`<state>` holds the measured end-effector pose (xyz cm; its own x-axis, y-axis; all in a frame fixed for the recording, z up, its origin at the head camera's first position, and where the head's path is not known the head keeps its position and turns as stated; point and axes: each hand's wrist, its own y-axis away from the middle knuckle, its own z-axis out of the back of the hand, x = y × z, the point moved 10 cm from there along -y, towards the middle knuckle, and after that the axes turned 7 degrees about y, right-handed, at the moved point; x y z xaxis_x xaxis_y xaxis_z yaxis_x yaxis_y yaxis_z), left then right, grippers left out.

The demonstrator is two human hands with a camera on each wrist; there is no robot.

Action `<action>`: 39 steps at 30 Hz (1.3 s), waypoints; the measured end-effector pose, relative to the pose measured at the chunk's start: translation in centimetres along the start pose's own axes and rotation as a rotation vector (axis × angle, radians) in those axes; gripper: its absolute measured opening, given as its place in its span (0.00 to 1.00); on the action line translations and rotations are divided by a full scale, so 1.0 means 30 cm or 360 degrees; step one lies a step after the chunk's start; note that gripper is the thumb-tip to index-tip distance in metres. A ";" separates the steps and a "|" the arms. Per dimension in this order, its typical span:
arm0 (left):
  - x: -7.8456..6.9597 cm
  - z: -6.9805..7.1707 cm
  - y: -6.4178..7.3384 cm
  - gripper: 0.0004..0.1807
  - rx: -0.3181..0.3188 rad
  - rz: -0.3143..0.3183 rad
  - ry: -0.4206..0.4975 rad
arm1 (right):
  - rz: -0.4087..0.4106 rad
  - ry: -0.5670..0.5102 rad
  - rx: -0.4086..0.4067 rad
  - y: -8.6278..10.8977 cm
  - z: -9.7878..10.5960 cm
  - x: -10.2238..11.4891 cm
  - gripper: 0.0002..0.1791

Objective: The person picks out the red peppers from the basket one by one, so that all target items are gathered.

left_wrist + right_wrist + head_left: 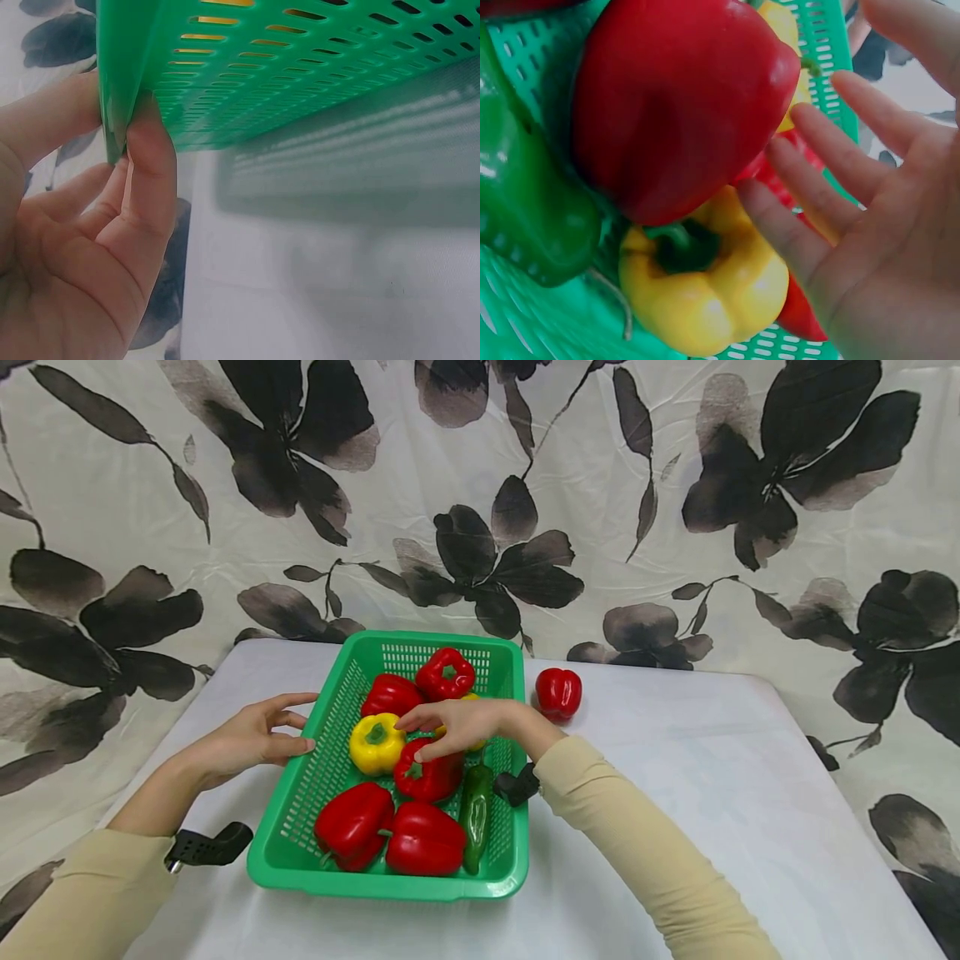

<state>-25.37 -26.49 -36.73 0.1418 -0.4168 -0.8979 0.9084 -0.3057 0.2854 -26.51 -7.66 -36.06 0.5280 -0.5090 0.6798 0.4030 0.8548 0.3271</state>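
A green plastic basket [262, 852] stands on the white table with several peppers in it. My left hand [251, 737] pinches the basket's left rim between thumb and fingers, as the left wrist view also shows [90, 247]. Over the peppers hovers my right hand [480, 718], its fingers spread beside a red bell pepper [682, 105] in the right wrist view. Below that pepper there lies a yellow bell pepper [705, 292], partly under the hand in the head view. Another yellow bell pepper [375, 745] sits left of the fingertips.
One red bell pepper [558, 695] lies on the table outside the basket, at its right. A long green pepper [476, 814] runs along the basket's right side. Behind the table hangs a flowered cloth [637, 468].
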 end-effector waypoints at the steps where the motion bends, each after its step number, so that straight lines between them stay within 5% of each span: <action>1: -0.001 0.000 0.000 0.45 -0.0001 0.0000 -0.0001 | -0.0012 -0.0004 0.0018 -0.001 -0.005 -0.005 0.32; 11: -0.004 0.000 0.003 0.45 -0.0004 -0.0002 0.0008 | -0.0129 0.0083 0.0152 -0.002 -0.036 -0.030 0.34; 39: -0.002 0.000 0.002 0.45 -0.0003 0.0002 -0.0015 | -0.0272 0.0391 0.0220 -0.014 -0.065 -0.060 0.38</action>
<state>-25.33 -26.47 -36.65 0.1390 -0.4253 -0.8943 0.9091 -0.3033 0.2856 -26.16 -7.31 -38.70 0.6326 -0.6412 0.4343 0.4050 0.7519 0.5203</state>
